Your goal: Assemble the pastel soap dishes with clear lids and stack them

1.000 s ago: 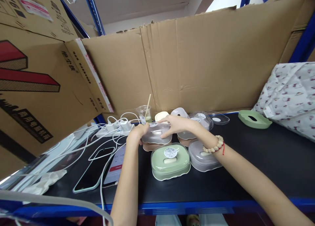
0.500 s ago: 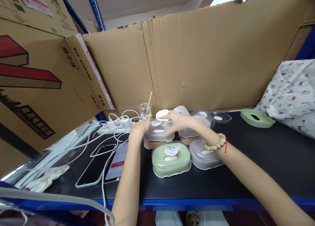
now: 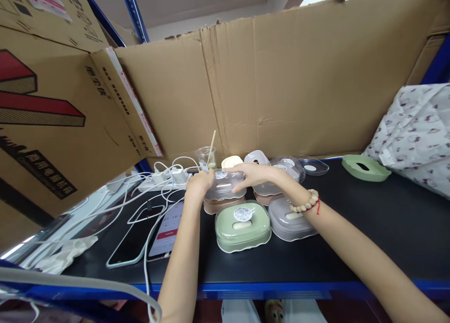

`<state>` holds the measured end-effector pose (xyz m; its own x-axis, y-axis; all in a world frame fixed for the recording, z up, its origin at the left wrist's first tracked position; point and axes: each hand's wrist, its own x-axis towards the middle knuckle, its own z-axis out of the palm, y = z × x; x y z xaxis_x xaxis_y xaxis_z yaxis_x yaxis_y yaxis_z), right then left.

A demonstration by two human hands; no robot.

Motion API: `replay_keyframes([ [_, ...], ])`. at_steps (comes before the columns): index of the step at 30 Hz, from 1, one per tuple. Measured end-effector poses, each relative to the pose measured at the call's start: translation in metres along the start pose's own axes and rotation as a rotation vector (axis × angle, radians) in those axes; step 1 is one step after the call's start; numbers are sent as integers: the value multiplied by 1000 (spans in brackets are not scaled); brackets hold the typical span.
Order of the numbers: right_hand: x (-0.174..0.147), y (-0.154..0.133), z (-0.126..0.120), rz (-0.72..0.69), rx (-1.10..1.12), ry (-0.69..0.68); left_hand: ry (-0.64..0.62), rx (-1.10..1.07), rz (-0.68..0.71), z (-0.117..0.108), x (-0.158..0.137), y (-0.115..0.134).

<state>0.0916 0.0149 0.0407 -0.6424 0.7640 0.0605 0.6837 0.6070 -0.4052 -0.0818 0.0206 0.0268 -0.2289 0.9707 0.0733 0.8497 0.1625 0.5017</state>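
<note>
Pink-based lidded box (image 3: 220,196) — left hand (image 3: 201,182) at ten o'clock, grip unclear; right hand (image 3: 253,174) at two, loosely spread, hold unclear; green box (image 3: 227,229) — five o'clock.

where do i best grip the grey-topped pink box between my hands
Probably the left and right ends of the grey-topped pink box, low on its pink base, coming from both sides: the green box stands close in front, and the rounded top looks smooth.

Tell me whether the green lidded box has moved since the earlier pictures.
No. Against the blue shelf edge, the green lidded box shows no visible shift in any direction.
</note>
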Motion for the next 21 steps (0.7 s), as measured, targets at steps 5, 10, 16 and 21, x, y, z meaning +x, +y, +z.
replay_keyframes([
  [5,4,8,0,-67,40,20,-68,106,-110,-7,-7,9],
  [10,3,11,-3,-109,67,10,-61,111,-64,-11,-9,10],
  [16,1,9,-2,-110,66,29,-97,106,-46,-9,-10,10],
  [21,4,10,-1,-161,71,67,-24,139,-35,-12,-12,12],
])
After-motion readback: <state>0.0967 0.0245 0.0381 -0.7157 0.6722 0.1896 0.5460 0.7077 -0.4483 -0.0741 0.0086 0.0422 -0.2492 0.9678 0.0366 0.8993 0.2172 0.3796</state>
